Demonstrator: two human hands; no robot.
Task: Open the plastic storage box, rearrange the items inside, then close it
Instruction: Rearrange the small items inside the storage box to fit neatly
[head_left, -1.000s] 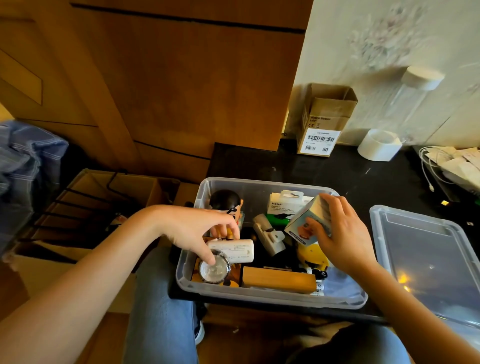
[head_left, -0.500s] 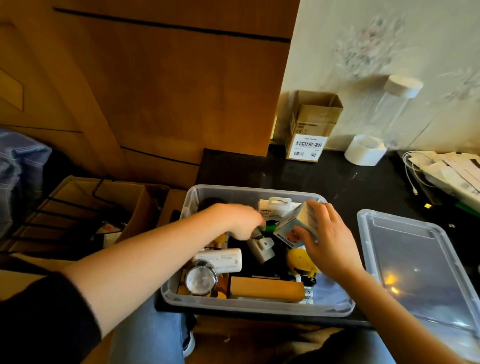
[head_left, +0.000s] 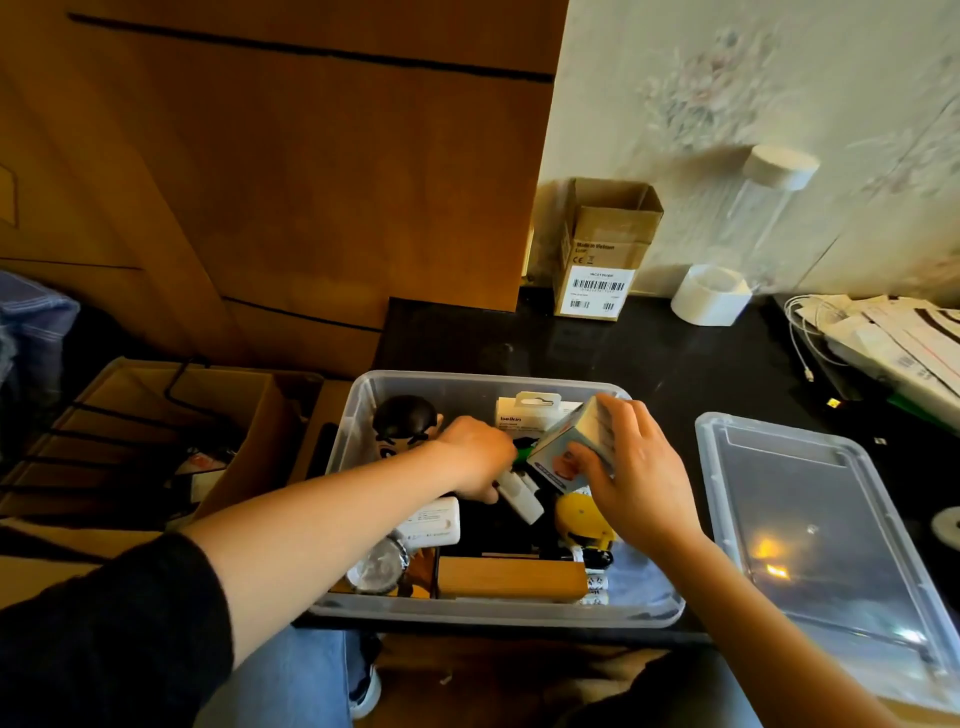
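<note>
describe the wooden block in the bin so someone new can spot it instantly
Find the clear plastic storage box on the black countertop, lid off beside it. Along its near wall lies a wooden block, the only plain tan slab, right of the wristwatch.

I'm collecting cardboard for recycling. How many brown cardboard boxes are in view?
2: a small open box with a barcode label on the counter by the wall, and a large box on the floor, left of the plastic bin. Others may be hidden.

Wooden cabinet (head_left: 311, 182), floral wallpaper (head_left: 753, 104)
</note>
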